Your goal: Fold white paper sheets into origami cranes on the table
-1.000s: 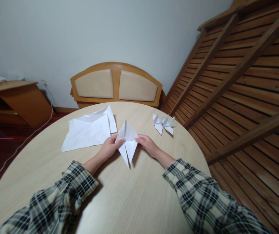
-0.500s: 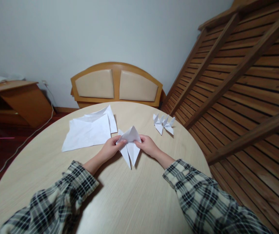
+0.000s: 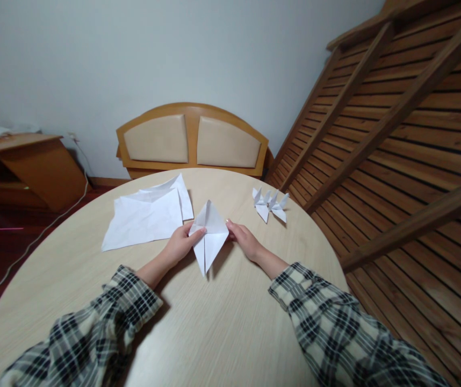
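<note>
A white folded paper (image 3: 214, 234) shaped like a kite or diamond is held above the middle of the table, its lower end split into two narrow points. My left hand (image 3: 180, 244) pinches its left corner, thumb on the front and fingers behind. Beside the right corner is my right hand (image 3: 246, 242), with thumb and fingers slightly apart; whether a fingertip touches the paper's edge is hard to make out.
White paper sheets (image 3: 144, 220) lie at the left on the round wooden table (image 3: 230, 322). Small folded paper cranes (image 3: 268, 204) stand at the back right. A padded chair back (image 3: 192, 137) rises behind the table, and a slatted wooden frame (image 3: 395, 145) leans along the right.
The upper flap has swung up and flattened, so the paper now forms a smooth diamond. It has shifted slightly left with my left hand, while my right thumb has come off its front.
</note>
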The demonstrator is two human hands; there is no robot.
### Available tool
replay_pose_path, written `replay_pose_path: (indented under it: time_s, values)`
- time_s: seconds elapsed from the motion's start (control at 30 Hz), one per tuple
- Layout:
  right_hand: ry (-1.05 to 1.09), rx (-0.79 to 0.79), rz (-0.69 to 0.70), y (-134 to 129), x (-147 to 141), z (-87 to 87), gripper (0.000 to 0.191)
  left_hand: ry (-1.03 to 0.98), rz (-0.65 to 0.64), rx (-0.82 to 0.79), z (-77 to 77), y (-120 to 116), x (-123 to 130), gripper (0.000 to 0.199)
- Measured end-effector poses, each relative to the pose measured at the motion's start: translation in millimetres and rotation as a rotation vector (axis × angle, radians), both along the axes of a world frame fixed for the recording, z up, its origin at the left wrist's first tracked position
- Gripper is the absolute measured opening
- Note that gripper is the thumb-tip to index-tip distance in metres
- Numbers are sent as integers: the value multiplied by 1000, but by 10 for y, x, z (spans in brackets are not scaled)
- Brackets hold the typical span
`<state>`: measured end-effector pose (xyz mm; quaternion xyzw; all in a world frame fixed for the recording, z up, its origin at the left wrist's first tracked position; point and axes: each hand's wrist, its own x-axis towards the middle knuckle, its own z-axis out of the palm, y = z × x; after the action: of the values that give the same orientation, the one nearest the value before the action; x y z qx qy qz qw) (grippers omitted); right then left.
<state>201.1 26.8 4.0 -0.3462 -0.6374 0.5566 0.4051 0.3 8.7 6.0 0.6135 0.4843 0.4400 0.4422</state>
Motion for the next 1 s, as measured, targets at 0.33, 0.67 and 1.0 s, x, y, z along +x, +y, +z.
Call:
replay_pose_path:
  time_s: [0.33, 0.67, 1.0]
  values:
    - [-7, -5, 6, 42, 3, -55, 28, -89, 7, -60, 65, -34, 21, 34]
    - [12, -46, 55, 22, -17, -57, 31, -91, -45, -51, 131, -75, 33, 33]
    - [-14, -23, 70, 23, -21, -63, 29, -76, -74, -47, 98, -49, 26, 38]
